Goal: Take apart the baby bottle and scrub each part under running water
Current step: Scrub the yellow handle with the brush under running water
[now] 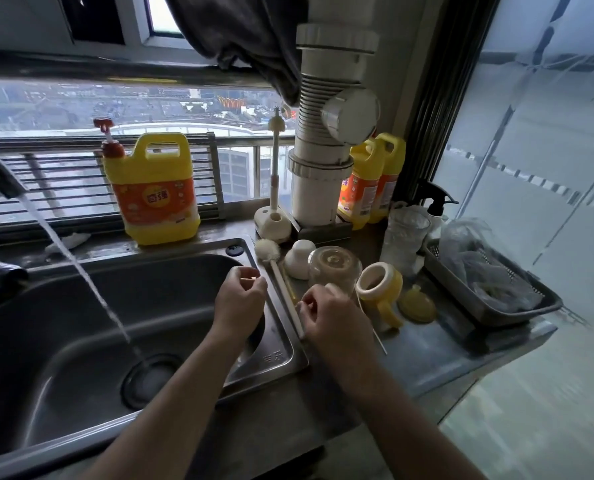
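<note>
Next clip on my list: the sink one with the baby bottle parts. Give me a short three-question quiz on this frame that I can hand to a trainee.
1. True or false: water is running from the tap into the sink.
2. Where does the long white bottle brush lie? A) in the basin B) along the sink's right rim C) in the grey basket
3. Fill in: the yellow collar with handles lies on the ____, right of the sink.

Key
1. True; the stream falls to the drain.
2. B, between the left hand and the right hand.
3. counter.
</note>
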